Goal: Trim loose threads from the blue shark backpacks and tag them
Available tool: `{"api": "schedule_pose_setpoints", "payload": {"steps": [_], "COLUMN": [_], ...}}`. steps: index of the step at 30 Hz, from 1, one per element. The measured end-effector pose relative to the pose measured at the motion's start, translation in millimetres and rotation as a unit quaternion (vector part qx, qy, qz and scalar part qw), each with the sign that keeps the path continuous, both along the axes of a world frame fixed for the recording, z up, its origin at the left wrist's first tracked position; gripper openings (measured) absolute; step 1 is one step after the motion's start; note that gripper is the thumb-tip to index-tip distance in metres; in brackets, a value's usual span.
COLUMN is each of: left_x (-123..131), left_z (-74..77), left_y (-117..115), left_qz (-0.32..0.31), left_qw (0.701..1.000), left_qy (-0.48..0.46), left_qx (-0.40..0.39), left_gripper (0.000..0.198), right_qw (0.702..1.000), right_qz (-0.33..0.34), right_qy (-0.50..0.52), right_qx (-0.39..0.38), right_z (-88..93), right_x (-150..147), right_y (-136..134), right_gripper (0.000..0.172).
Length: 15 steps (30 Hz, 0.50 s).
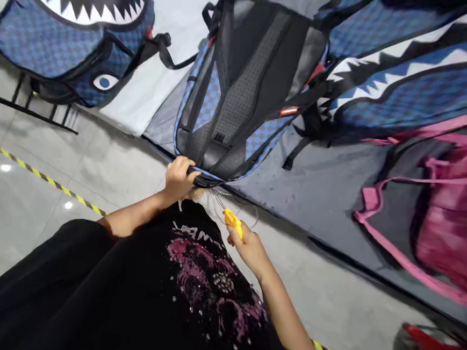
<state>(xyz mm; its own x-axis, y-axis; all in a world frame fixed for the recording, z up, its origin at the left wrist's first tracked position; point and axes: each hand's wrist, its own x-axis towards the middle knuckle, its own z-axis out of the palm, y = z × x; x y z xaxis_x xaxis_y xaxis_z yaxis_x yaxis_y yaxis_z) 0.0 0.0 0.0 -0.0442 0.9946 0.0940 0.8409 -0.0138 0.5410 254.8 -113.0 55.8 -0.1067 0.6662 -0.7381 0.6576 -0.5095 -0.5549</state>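
A black and blue-checked backpack (244, 84) lies on the grey table cover with its padded back panel facing up. Its bottom edge reaches the table's front edge. My left hand (180, 179) is closed on that bottom edge, with the thumb on top. In my right hand (242, 239) is a screwdriver with a yellow handle (233, 223), gripped at the handle. Its thin metal shaft points up and left to the underside of the backpack's bottom edge. Whether the tip touches the bag cannot be made out.
Blue shark-mouth backpacks lie to the left (74, 38) and right (412, 65). A pink bag (457, 214) is at the far right on the grey-covered table (318, 176). A black metal rack (32, 110) stands at left. Yellow-black tape (39, 173) crosses the floor; something red (438, 347) is at lower right.
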Motion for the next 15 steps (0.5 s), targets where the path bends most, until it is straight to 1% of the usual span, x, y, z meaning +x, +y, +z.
{"api": "schedule_pose_setpoints", "payload": {"steps": [2, 4, 5, 7, 8, 9, 10, 12, 13, 14, 15], "left_x": [0, -1, -2, -4, -5, -6, -7, -7, -7, -6, -5], "left_z": [-0.4, -0.4, -0.2, 0.9, 1.6, 2.2, 2.9, 4.4, 5.3, 6.5, 7.9], "left_y": [3, 7, 8, 10, 10, 10, 10, 10, 10, 11, 11], "left_qz": [0.010, 0.009, 0.004, -0.019, -0.034, -0.051, -0.069, -0.099, -0.106, -0.110, -0.109], "left_qw": [1.000, 0.999, 0.999, 0.997, 0.996, 0.994, 0.992, 0.988, 0.987, 0.986, 0.985], "left_qy": [0.005, 0.019, 0.028, 0.053, 0.068, 0.081, 0.092, 0.107, 0.113, 0.120, 0.127], "left_qx": [-0.019, -0.033, -0.040, -0.045, -0.044, -0.043, -0.043, -0.043, -0.044, -0.046, -0.049], "left_gripper": [0.008, 0.008, 0.012, 0.017, 0.018, 0.019, 0.020, 0.021, 0.021, 0.020, 0.020], "right_qw": [1.000, 0.997, 0.994, 0.974, 0.954, 0.924, 0.884, 0.789, 0.748, 0.723, 0.709], "right_qz": [-0.004, -0.049, -0.087, -0.200, -0.273, -0.353, -0.437, -0.581, -0.631, -0.660, -0.676], "right_qy": [0.015, 0.028, 0.033, 0.040, 0.044, 0.051, 0.061, 0.091, 0.106, 0.116, 0.116], "right_qx": [0.018, 0.043, 0.063, 0.100, 0.118, 0.138, 0.156, 0.181, 0.176, 0.167, 0.166], "right_z": [-0.8, -2.5, -4.1, -9.8, -14.1, -19.1, -24.5, -35.0, -39.9, -44.6, -49.4], "right_x": [6, 13, 18, 33, 43, 55, 70, 104, 120, 133, 142], "right_y": [-8, -15, -18, -19, -14, -5, 7, 40, 57, 73, 86], "right_gripper": [0.044, 0.045, 0.046, 0.049, 0.051, 0.052, 0.053, 0.049, 0.045, 0.040, 0.036]}}
